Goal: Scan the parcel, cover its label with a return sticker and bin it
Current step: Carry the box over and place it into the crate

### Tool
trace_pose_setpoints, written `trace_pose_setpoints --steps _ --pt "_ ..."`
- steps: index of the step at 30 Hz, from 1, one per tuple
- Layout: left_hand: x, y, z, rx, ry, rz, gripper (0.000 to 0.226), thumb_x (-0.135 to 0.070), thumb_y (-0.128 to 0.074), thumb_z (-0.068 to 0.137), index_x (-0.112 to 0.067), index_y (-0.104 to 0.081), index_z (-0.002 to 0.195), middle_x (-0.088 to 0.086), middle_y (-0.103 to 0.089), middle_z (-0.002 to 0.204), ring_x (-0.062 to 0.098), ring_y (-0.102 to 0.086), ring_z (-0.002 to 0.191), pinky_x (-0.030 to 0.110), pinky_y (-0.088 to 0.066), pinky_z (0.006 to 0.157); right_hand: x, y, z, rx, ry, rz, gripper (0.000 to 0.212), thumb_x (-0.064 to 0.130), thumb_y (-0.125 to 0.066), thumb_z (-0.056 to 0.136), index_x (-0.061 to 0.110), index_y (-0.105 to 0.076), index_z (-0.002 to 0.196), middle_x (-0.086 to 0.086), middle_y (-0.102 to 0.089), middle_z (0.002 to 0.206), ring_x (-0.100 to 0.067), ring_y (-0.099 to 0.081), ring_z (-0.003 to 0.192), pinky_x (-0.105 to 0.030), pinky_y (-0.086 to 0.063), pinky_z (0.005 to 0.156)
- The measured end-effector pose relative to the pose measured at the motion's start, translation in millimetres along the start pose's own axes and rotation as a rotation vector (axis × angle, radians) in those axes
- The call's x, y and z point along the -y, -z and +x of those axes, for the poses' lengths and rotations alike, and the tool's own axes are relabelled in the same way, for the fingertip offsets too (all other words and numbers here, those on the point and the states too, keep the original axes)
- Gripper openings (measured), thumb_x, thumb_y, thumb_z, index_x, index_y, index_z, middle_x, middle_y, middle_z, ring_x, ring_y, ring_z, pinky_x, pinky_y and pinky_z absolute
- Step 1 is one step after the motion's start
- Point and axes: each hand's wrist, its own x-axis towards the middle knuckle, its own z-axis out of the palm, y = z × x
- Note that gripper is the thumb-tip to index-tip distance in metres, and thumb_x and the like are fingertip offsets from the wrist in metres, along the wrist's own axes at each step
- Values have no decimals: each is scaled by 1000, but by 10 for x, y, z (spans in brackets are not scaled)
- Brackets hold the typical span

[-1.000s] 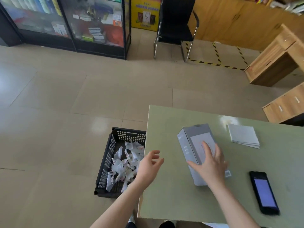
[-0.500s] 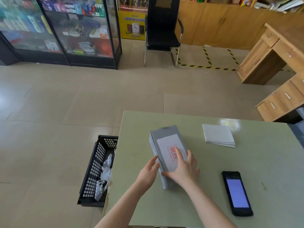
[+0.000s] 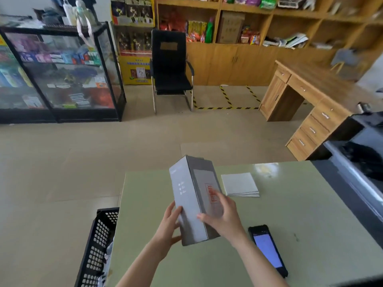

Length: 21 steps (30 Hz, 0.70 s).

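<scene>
You have the tall grey cardboard parcel lifted clear of the pale green tabletop, tilted with its top leaning away from you, and both hands are on its lower half. Your left hand clasps the near left edge and bottom corner; your right hand wraps the right face, its fingers lying partly over the white return sticker with the red stamp. Each grip is closed on the parcel, neither one slack.

The sticker looks to be in place, so the step in hand is most likely the binning. Keep the two-handed hold while you swing the parcel left and down toward the black perforated plastic crate standing on the floor against the tabletop's left edge. Lower it in rather than dropping it from height, and let go only once it is over the opening (the crate already has crumpled white scraps in it, so the parcel may settle crooked). Before you move, press a thumb once along the sticker's edge, since a lifted corner could catch.

Much is hard to judge. Whether the sticker covers the whole label cannot be told, for your fingers hide its lower part and the print is blurred. The crate is cut off at the bottom of the view. The black phone with the lit screen and the stack of white sticker sheets lie on the tabletop to your right, well clear of your path.
</scene>
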Motion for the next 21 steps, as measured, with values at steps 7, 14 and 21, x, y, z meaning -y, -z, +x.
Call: trace_pose_setpoints --steps 7,14,21 --pt "-432 -488 -65 446 68 -28 53 -69 -53 79 -31 -72 111 4 -71 120 25 -69 109 38 -60 75 373 519 -497 -180 27 318 67 40 -75 61 45 -50 123 22 -55 125 6 -55 112 -19 -49 88" --pt "-496 -1201 -435 732 -72 269 68 -76 -55 74 -35 -58 128 -1 -69 125 22 -66 113 42 -59 83 377 959 -1319 -520 9 346 46 25 -67 83 49 -53 120 29 -56 123 10 -52 114 -16 -48 89" --pt "-172 -2070 -1248 972 -225 468 54 -77 -52 73 -49 -57 120 -13 -70 117 15 -70 104 46 -60 82 170 1451 -2437 -931 51 70 48 21 -54 90 43 -46 131 27 -50 131 7 -46 122 -32 -46 102"
